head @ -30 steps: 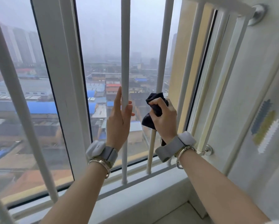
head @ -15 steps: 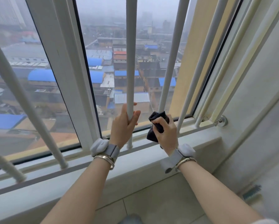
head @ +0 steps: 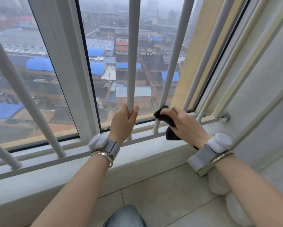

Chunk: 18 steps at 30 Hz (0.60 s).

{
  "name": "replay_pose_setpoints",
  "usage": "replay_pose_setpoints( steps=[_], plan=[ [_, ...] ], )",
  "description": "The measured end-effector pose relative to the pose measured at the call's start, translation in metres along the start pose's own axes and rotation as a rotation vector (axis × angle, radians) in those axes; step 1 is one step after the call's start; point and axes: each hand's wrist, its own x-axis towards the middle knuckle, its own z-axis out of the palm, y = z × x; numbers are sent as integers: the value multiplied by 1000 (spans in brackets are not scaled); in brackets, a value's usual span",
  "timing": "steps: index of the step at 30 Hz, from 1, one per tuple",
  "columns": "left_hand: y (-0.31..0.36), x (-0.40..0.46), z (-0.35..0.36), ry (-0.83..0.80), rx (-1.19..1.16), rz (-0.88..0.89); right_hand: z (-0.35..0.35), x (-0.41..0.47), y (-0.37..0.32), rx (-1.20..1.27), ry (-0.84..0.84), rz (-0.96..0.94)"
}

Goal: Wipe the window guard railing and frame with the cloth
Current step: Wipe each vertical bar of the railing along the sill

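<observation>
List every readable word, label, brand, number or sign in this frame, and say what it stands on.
None can be read.
Wrist bands: no lettering shows.
Black cloth: plain.
Window guard bars: no marks.
Roofs outside: any signs are too small and hazy to tell.

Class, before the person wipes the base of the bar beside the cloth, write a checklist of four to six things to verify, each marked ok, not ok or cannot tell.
1. Cloth gripped in the right hand: ok.
2. Cloth at the foot of the next bar: ok, it lies against the bar near its base.
3. Left hand steadying on the middle bar: ok, fingers are wrapped round it.
4. Lower rail beneath the bars within reach: ok, just under both hands.
5. Bar base free of dirt: cannot tell.
6. Cloth damp or clean enough: cannot tell, it is dark and bunched.
</observation>
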Motion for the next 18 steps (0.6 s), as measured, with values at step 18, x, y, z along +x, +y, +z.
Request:
replay_pose_setpoints(
  steps=[18],
  plan=[
    [13,-17,9,196,34,1,72,-37,-14,58,-18,199]
  ],
)
